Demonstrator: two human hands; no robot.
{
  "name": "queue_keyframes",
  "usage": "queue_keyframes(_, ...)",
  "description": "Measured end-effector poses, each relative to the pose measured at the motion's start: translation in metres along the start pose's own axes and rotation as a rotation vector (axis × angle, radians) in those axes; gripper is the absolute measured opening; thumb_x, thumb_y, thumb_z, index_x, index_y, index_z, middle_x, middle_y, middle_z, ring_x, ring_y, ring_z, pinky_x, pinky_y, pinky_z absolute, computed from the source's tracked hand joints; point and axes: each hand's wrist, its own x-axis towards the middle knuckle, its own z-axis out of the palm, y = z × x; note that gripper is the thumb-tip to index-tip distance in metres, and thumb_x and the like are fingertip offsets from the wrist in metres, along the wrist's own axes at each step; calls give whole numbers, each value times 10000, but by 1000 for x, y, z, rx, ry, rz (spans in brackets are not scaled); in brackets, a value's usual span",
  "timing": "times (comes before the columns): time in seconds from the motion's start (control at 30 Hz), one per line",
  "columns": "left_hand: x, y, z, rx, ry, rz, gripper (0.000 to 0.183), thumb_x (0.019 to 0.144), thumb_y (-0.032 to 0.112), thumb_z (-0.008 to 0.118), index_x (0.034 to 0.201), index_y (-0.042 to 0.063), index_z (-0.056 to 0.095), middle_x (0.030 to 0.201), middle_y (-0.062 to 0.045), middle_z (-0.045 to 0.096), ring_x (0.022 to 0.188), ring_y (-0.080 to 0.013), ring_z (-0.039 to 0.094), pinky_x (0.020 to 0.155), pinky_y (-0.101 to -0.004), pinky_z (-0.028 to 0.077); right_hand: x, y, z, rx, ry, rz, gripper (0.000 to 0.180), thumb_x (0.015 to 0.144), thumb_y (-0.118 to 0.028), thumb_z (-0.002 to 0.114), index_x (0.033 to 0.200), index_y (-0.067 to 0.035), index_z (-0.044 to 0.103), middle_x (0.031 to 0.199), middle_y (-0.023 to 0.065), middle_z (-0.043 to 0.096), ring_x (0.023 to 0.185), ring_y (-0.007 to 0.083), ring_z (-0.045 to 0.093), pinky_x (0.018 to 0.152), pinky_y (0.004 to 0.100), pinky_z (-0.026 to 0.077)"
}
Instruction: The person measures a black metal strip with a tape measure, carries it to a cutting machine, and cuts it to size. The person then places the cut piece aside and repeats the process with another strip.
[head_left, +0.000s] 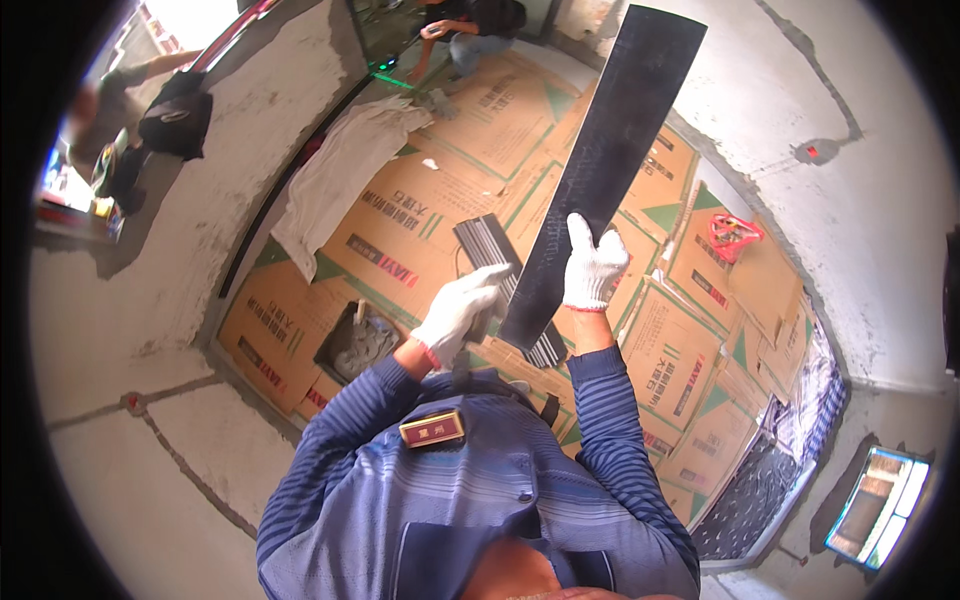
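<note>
My right hand (595, 262), in a white knitted glove, grips a long black strip-shaped panel (615, 142) at its edge, the thumb lying on the face. The panel slants from near my waist up and away to the right, and faint scuffs mark its surface. My left hand (461, 309), gloved too, is beside the panel's lower end with its fingers pointing right. Something grey shows under those fingers, but what it is and whether it is held is unclear. Beneath the panel, a stack of dark, striped strips (486, 241) rests on the cardboard, partly hidden.
Printed cardboard sheets (480, 120) cover the floor. A tub of grey mortar (360, 341) stands at my left. A pale cloth (352, 172) lies along the left wall, and a red plastic bag (733, 237) on the right. A person (465, 34) crouches ahead near a green laser light (390, 71).
</note>
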Motion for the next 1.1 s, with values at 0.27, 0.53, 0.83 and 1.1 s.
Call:
queue_keyframes(0.27, 33, -1, -13, -255, 155, -27, 268, 994, 58, 576, 1249, -19, 546, 906, -165, 711, 727, -227, 695, 643, -334, 563, -49, 7, 8, 31, -102, -33, 425, 835, -257, 888, 693, 37, 616, 640, 158, 642, 551, 306, 570, 573, 440, 461)
queue_keyframes(0.53, 17, -40, -19, -348, 315, -154, 134, 960, 37, 698, 1067, -43, 717, 889, -128, 737, 749, -205, 707, 690, -342, 579, -84, 42, 23, -146, -231, -24, 496, 824, -292, 896, 666, 45, 568, 596, 165, 580, 528, 307, 510, 557, 449, 431)
queue_keyframes(0.83, 28, -39, -17, -153, 390, -123, 103, 919, 22, 744, 1006, -29, 720, 877, -119, 750, 755, -171, 717, 707, -322, 580, -109, 47, 42, 69, -420, 162, 429, 893, -226, 829, 691, 50, 568, 584, 118, 515, 538, 229, 459, 547, 414, 406)
queue_keyframes(1.1, 39, -48, -27, 98, 460, -185, 170, 805, -12, 809, 902, -1, 669, 825, -85, 724, 733, -155, 702, 657, -319, 562, -115, 51, 44, 69, -475, 257, 381, 803, -206, 910, 734, 52, 639, 664, 113, 659, 577, 189, 574, 560, 384, 468)
